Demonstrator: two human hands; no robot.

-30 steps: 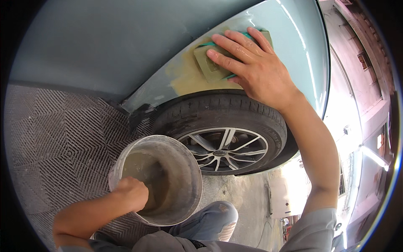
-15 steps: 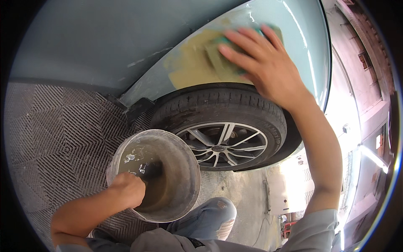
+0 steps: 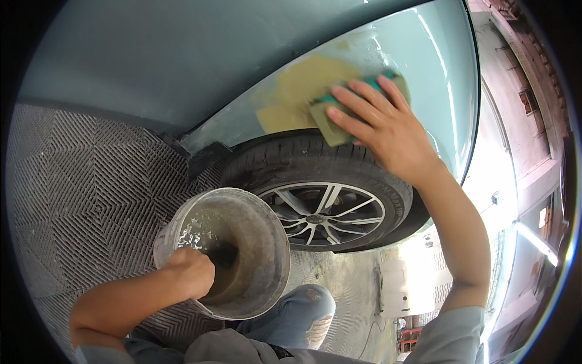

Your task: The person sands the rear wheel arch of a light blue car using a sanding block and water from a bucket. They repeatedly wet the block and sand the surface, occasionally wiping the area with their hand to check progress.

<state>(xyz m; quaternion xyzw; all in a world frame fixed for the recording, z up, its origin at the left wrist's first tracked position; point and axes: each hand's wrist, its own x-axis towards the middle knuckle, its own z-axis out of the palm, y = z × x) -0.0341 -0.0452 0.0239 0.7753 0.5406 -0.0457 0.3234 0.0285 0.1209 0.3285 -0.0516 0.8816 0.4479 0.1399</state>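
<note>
My right hand [image 3: 388,127] is closed around a green sanding block [image 3: 333,121] wrapped in an olive sheet. It presses on the pale blue fender [image 3: 418,73], over the wheel arch. A patch of yellowish filler [image 3: 291,91] shows to the left of the block, with wet streaks above it. My left hand [image 3: 193,272] is curled into a fist over the near left rim of a grey bucket [image 3: 267,267]. Murky water [image 3: 221,233] fills its bottom, where a dark shape lies by the fist. What the left fingers hold, if anything, is hidden.
Below the fender stands a black tyre [image 3: 315,155] with a spoked alloy wheel [image 3: 315,218]. A grey-blue car panel [image 3: 170,60] spans the upper left. Ridged floor tiles [image 3: 91,194] lie at the left. My knee [image 3: 315,303] is just beside the bucket.
My right hand has drawn the sanding block down toward the tyre, baring more of the filler's upper part. My left fist has stayed at the bucket, with barely a shift.
</note>
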